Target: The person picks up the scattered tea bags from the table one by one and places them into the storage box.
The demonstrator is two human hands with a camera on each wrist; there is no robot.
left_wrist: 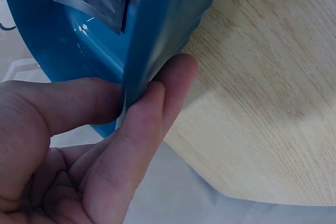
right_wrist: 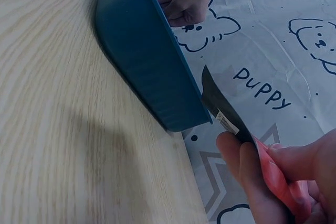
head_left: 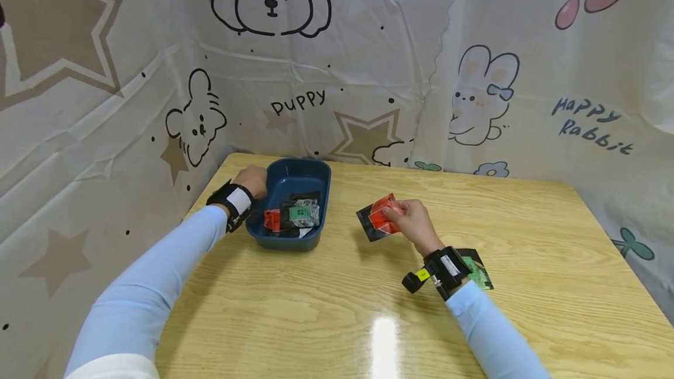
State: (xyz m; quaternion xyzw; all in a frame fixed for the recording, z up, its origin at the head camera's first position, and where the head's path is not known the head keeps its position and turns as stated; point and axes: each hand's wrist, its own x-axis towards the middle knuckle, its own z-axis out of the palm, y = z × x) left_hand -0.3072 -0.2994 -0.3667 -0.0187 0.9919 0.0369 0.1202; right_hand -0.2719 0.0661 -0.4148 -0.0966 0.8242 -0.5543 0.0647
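A dark blue plastic basin (head_left: pixel 323 203) stands on the table, left of its middle. My left hand (head_left: pixel 253 181) pinches the basin's left rim; in the left wrist view the thumb (left_wrist: pixel 89 98) lies inside and the fingers outside. Several small packets (head_left: pixel 300 213), black, green and red, lie in the basin. My right hand (head_left: pixel 413 224) holds a red and black packet (head_left: pixel 376 221) between thumb and fingers, above the table to the right of the basin. On its dark underside, a small white label shows in the right wrist view. Another black and green packet (head_left: pixel 478 271) lies partly hidden behind the right wrist.
The light wooden table (head_left: pixel 295 320) bears all these things. A pale cloth (head_left: pixel 368 45) printed with cartoon animals and stars hangs behind the table and along its left side. Both wrists wear black camera straps.
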